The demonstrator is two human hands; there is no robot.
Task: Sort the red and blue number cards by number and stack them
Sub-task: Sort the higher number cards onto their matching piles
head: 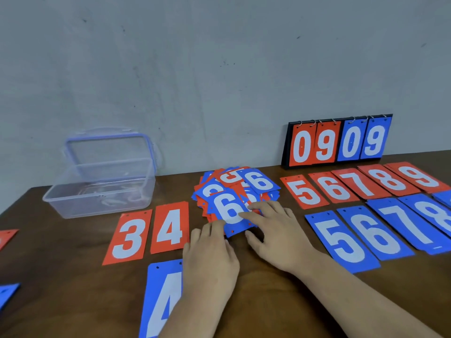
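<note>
Blue "4" card (161,301) by L hand (210,259)

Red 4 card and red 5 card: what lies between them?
Head view: the unsorted card pile, with left hand and right hand on its blue 6 card.

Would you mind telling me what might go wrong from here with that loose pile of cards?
The top blue card, touched by the left hand and right hand, reads 6, but its holes lie at the near edge, unlike the laid-out blue 6; it may be a 9 and get misfiled.
The pile is loosely fanned, so sliding that card out could drag neighbours off.
</note>
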